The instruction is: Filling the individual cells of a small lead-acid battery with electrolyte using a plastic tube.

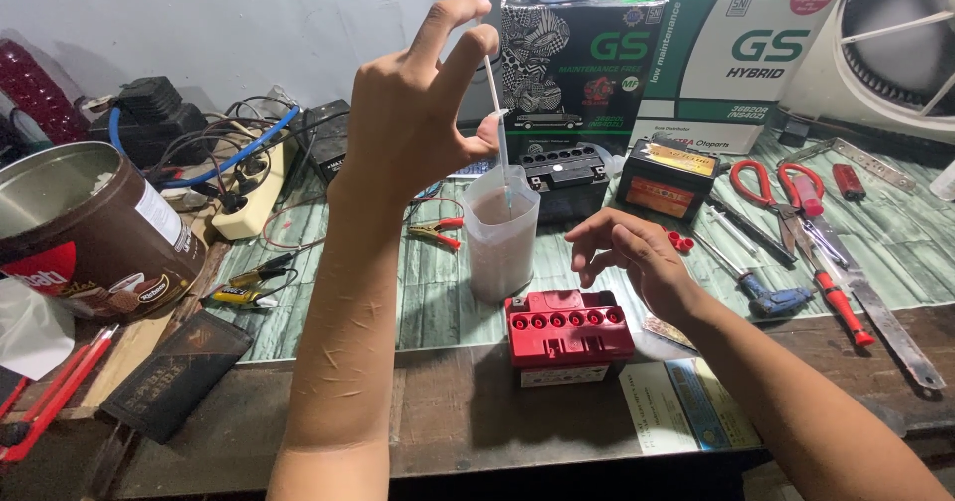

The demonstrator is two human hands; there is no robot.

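Note:
My left hand (413, 113) is raised above the bench and pinches the top of a thin clear dropper tube (498, 128). The tube's lower end dips into a translucent plastic cup (499, 237) of cloudy liquid. My right hand (629, 252) hovers with fingers spread just right of the cup, holding nothing. Directly below it sits a small battery with a red top (567, 334) and a row of open filler holes. Behind the cup stand a black battery (565, 178) and a second black battery with an orange label (667, 178).
A big brown tin (85, 227) stands at the left near a power strip (249, 198) with cables. Clip leads (438, 230) lie behind the cup. Red-handled snips (781, 188), screwdrivers (831, 297) and flat tools lie at the right. Battery boxes (582, 53) and a fan (895, 43) line the back.

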